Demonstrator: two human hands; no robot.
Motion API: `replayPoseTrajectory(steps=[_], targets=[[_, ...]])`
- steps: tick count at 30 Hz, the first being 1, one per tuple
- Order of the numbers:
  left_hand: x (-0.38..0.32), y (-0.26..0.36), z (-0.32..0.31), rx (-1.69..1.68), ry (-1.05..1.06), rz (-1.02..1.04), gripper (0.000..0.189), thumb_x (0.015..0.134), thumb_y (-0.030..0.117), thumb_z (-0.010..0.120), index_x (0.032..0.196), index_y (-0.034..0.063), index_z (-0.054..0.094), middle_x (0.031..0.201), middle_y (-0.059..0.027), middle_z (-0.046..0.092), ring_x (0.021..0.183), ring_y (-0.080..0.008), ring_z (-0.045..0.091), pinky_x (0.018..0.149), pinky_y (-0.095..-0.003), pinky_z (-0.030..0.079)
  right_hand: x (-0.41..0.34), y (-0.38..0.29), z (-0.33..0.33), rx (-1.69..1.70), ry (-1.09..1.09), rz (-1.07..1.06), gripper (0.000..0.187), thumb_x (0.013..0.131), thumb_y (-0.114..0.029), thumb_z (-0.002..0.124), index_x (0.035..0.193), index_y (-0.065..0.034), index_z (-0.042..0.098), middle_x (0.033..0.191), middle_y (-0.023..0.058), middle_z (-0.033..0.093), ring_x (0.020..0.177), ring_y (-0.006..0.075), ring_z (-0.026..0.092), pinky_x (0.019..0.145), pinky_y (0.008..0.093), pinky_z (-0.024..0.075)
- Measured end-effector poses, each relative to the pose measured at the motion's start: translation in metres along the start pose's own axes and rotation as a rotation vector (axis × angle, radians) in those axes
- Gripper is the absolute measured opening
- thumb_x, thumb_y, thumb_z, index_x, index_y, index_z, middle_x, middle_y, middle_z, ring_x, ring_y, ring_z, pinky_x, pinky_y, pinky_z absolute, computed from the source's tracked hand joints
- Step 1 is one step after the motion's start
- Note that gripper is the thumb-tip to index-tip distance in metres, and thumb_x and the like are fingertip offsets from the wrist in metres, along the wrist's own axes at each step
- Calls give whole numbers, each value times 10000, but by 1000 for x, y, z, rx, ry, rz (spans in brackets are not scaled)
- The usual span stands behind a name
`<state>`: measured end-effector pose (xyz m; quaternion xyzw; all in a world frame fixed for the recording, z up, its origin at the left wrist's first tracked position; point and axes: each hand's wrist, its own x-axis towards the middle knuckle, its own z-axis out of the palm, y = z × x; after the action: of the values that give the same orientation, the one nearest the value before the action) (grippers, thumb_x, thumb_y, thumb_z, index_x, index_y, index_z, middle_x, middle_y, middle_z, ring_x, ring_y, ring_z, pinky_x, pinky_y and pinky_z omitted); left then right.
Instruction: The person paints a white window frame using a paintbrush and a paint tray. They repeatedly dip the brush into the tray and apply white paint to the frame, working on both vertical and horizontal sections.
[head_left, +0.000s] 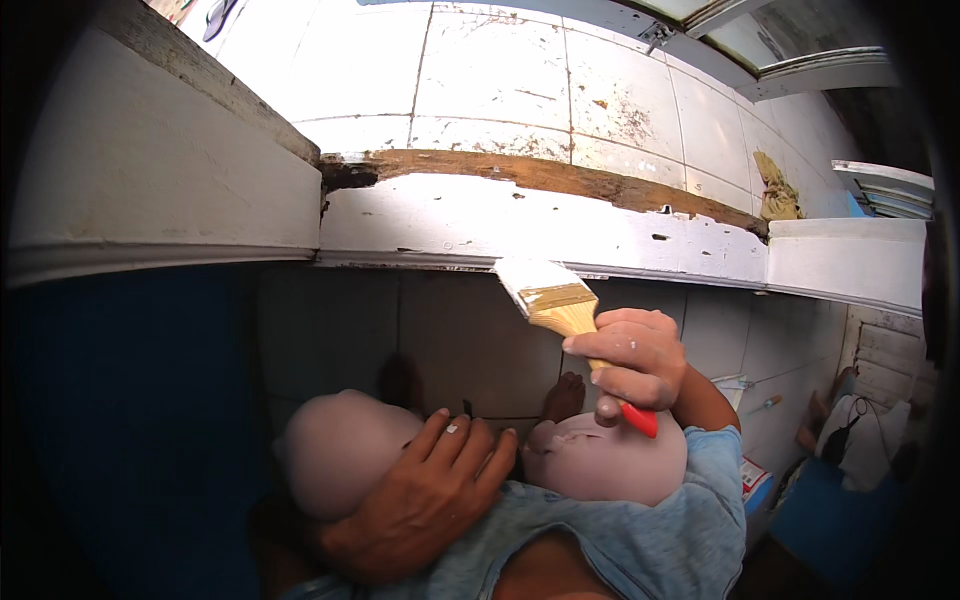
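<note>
My right hand (641, 360) grips a flat paintbrush (574, 319) by its wooden handle, whose end is red. White paint coats the bristles, and some is smeared on the metal band. The bristle tips meet the lower edge of a white-painted wooden sill (457, 221) in the frame; whether they press on it I cannot tell. Along its far side the sill shows bare brown wood, chips and small holes, with a dark gap at the left corner. My left hand (442, 480) rests on my left knee, holding nothing, fingers somewhat apart. Both hands carry specks of paint.
White frame sides (172, 165) flank the sill. Beyond it lie stained white tiles (495, 75), a crumpled yellowish cloth (778, 187) and an open glazed panel (795, 49). At the lower right are a tool with a wooden handle (765, 403) and another person's legs (814, 424).
</note>
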<state>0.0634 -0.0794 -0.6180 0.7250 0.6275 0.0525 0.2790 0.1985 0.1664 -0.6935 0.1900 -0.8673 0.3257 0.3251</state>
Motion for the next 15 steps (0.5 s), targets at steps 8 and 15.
replayPoseTrajectory(steps=[8,15], targets=[[4,2,-3,38,-18,11,528,949,335,601,1341,-9,522,1184,-217,597,1172,-325,574,1086,-457,413,-45,-43,-65,-433,-37,300,206,995,-285,528,995,-100,436,871,137,710,598,250,639,566,391,558],[2,0,-4,63,-37,22,511,984,308,545,1356,-39,490,1213,-223,577,1189,-342,553,1097,-447,398,-28,-46,-69,-363,376,419,347,1054,-417,425,1065,-71,413,766,175,635,481,118,519,429,200,456]])
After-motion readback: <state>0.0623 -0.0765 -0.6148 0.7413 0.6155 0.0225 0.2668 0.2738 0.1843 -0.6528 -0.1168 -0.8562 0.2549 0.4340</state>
